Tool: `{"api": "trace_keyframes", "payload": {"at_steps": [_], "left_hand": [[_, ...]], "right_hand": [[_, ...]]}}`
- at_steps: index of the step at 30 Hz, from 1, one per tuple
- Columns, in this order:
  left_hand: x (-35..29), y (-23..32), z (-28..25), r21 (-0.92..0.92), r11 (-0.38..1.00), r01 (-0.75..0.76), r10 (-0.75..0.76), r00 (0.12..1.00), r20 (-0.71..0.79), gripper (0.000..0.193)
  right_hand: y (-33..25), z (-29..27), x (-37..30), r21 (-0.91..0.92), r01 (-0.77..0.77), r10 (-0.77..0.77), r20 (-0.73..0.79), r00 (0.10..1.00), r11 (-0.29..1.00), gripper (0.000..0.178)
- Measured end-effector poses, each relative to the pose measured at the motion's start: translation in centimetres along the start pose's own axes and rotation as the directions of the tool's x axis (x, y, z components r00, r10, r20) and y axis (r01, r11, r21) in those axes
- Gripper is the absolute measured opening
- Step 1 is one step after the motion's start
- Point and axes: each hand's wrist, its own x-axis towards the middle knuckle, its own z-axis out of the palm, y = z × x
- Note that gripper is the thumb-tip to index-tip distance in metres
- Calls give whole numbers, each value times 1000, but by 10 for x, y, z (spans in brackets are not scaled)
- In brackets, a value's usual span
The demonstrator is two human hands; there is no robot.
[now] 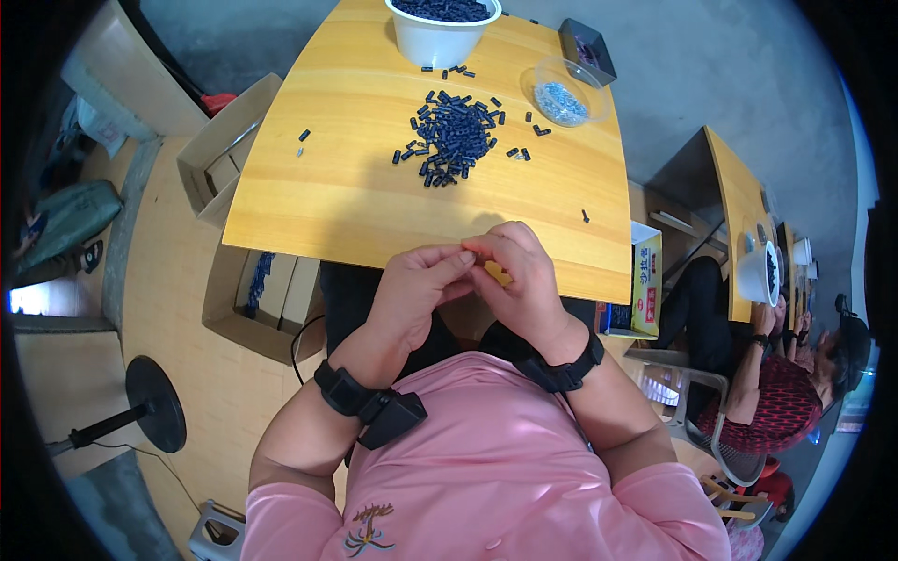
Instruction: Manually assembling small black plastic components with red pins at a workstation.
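My left hand [421,285] and my right hand [521,276] meet fingertip to fingertip just in front of the table's near edge. Both are closed in a pinch, and a small dark spot shows between the fingertips; what they hold is mostly hidden. Beyond them, a heap of small black cylindrical parts [456,136] lies on the yellow wooden table [327,206]. A clear plastic bowl [566,101] at the far right holds small silvery pieces. A lone dark screw-like piece [586,216] lies right of my hands.
A white tub [440,37] full of black parts stands at the table's far edge, near a dark tray [589,51]. Cardboard boxes [220,173] sit left of the table. At right, another person [772,402] sits at a neighbouring table with a white bucket [756,274].
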Motion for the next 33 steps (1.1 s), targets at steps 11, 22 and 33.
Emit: {"api": "trace_keyframes", "payload": {"at_steps": [11, 22, 33], "left_hand": [[12, 22, -21, 98, 980, -174, 187, 971, -151, 18], [22, 34, -35, 137, 961, -241, 266, 940, -214, 16], [25, 30, -36, 174, 955, -241, 274, 940, -202, 17]], "right_hand": [[38, 5, 52, -34, -278, 280, 71, 957, 960, 10], [48, 32, 77, -444, -200, 273, 108, 956, 873, 8], [31, 1, 40, -393, -297, 360, 94, 928, 870, 5]]}}
